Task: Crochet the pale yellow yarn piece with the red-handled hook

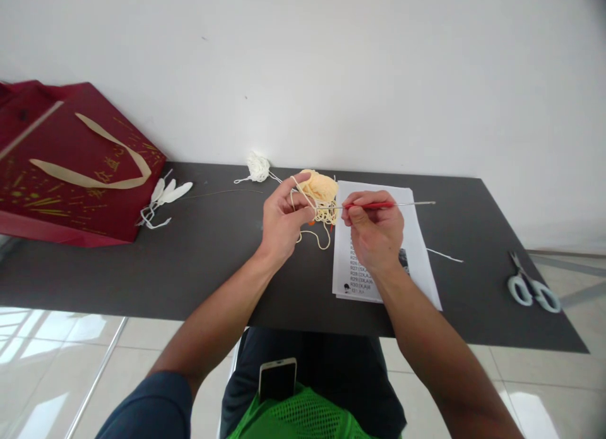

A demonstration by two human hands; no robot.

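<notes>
- The left hand point(283, 219) pinches the pale yellow crochet piece point(322, 189) between thumb and fingers, holding it just above the table point(213, 256); yarn point(316, 235) runs over the fingers and loops down below the piece.
- The right hand point(374, 230) is closed around the red grip of a crochet hook point(379, 204), thumb and forefinger pressed on it. The hook lies roughly level, its working end pointing left into the crochet piece and its bare metal tail sticking out to the right.
- Both hands hover near the middle of the dark table, the right one over a printed sheet point(416, 249) with rows of text.
- A small white yarn ball point(258, 167) sits behind the hands, near the wall.
- A dark red gift bag point(71, 167) with gold print and a beige ribbon handle lies at far left; white scraps point(165, 196) lie just beside it.
- Scissors point(533, 289) with light handles lie at far right, well apart from the hands.
- A loose white thread point(445, 255) lies just right of the sheet.
- A phone point(278, 378) stands in a green mesh pocket at the person's lap.
</notes>
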